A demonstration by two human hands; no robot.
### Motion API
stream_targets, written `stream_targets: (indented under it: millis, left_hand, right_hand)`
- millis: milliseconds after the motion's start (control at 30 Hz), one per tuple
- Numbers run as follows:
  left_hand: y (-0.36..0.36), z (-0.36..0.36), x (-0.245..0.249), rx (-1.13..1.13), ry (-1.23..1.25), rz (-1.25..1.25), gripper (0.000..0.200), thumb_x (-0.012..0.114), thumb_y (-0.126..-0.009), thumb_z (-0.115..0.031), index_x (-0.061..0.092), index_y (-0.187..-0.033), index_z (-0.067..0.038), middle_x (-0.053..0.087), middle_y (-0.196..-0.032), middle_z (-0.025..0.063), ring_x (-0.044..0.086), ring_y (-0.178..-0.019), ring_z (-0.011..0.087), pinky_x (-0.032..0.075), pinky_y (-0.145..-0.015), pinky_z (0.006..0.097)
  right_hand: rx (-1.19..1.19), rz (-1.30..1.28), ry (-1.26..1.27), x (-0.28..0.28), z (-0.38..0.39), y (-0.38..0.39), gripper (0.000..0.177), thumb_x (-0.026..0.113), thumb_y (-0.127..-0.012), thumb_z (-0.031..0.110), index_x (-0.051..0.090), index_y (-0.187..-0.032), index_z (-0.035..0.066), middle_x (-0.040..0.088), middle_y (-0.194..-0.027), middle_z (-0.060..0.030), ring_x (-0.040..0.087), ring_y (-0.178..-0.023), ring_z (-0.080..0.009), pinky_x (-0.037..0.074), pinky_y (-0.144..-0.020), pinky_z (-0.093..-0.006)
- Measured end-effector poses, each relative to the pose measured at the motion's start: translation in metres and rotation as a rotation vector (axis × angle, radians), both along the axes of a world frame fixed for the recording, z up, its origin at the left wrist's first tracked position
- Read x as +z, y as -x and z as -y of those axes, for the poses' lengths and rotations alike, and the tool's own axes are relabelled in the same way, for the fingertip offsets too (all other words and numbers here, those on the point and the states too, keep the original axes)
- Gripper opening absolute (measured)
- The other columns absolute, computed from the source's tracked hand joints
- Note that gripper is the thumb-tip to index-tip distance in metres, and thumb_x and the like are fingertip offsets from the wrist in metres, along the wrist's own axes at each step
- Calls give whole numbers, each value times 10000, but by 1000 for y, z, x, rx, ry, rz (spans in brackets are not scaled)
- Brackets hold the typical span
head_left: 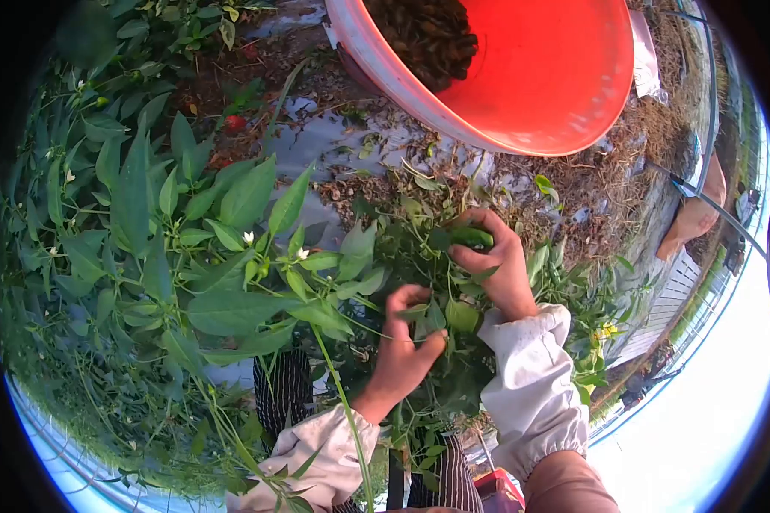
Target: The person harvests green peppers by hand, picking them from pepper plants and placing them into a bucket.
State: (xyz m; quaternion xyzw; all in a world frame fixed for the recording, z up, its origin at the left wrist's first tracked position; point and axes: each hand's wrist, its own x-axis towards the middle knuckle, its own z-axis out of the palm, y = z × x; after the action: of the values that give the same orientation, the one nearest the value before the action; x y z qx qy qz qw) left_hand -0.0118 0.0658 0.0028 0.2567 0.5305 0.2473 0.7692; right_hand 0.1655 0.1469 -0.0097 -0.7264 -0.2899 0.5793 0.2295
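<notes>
Beyond the left hand point(405, 361), its grip apart among leaves point(435, 316), the right hand point(506, 267) is clamping a green pepper point(472, 238) lying roughly sideways.

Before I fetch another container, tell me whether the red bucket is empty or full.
Neither: the red bucket looks partly filled. A dark heap shows inside, beside bare red wall; I cannot tell what it is.

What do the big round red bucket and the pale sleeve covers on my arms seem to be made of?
Round red bucket: probably plastic, smooth, slightly shiny, with whitish scuffs near the rim.
Pale, loose sleeve covers: likely thin cloth, matte, softly wrinkled and gathered at the cuffs; fibre unclear.
</notes>
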Motion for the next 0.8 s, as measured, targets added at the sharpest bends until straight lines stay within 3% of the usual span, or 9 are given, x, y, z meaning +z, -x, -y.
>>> stream_targets:
  millis: [67, 167, 267, 367, 400, 467, 500, 667, 800]
  left_hand:
    - [-5, -18, 1, 210, 146, 34, 728, 654, -895, -48, 239, -1493, -70, 532, -1194, 137, 604, -975, 167, 503, -860, 325]
    - [-6, -21, -5, -109, 117, -63, 803, 637, -879, -21, 194, -1542, -114, 582, -1214, 146, 632, -874, 174, 515, -805, 325]
    - [-11, -14, -9, -449, -23, -208, 806, 602, -895, -23, 197, -1565, -215, 622, -1121, 113, 597, -764, 150, 504, -745, 314]
    - [-12, -3, -23, -501, -117, -203, 729, 600, -869, -4, 346, -1514, -229, 640, -1237, 101, 629, -795, 230, 504, -758, 340]
    - [-13, -3, -24, -504, -112, -203, 729, 600, -869, -4, 346, -1514, -229, 640, -1237, 101, 629, -795, 230, 504, -758, 340]
    - [-15, -6, -25, -591, -141, -221, 692, 549, -873, -49, 317, -1510, -184, 572, -1350, 143, 636, -1028, 375, 507, -860, 456]
    - [-17, -6, -24, -544, -180, -255, 614, 533, -885, -38, 376, -1465, -157, 603, -1287, 159, 622, -1070, 378, 501, -883, 460]
    - [-23, -11, -19, -560, -115, -355, 478, 513, -895, -32, 456, -1361, -118, 634, -1216, 167, 613, -1030, 402, 506, -852, 446]
    - [-19, 1, -26, -458, -250, -298, 365, 540, -889, -21, 559, -1249, -77, 682, -1054, 125, 662, -902, 296, 514, -813, 354]
  right_hand:
    - [-88, -47, 69, 5, 36, 0, 332, 716, -771, -32, 608, -1083, 5, 660, -1021, -36, 596, -914, -106, 491, -821, -261]
    - [-23, 6, 46, 2, 70, -1, 331, 719, -790, -23, 601, -1098, 4, 671, -1049, -31, 598, -949, -102, 490, -838, -264]
    - [-256, -61, -72, 2, 94, 6, 371, 708, -770, -50, 605, -1119, 19, 687, -1087, -78, 645, -988, -162, 501, -862, -283]
    - [396, 616, -252, 24, 98, 8, 483, 698, -665, -51, 626, -1132, 49, 652, -1157, -166, 647, -1025, -342, 538, -849, -367]
    - [396, 613, -247, 28, 99, 8, 483, 698, -665, -51, 626, -1132, 49, 652, -1157, -166, 647, -1025, -342, 538, -849, -367]
    - [460, 783, -201, 35, 100, 10, 445, 702, -674, -30, 633, -1105, 57, 674, -1073, -142, 656, -986, -317, 539, -815, -394]
    - [444, 767, -163, 36, 97, 12, 395, 714, -682, 23, 649, -1068, 70, 673, -940, -119, 653, -904, -304, 521, -761, -414]
    - [618, 837, -46, 24, 78, 8, 318, 760, -732, 224, 659, -1002, 89, 640, -834, -103, 615, -804, -309, 478, -706, -421]
    - [698, 778, -44, 56, 71, 23, 368, 805, -676, 296, 649, -919, 68, 654, -829, -111, 622, -778, -320, 479, -695, -403]
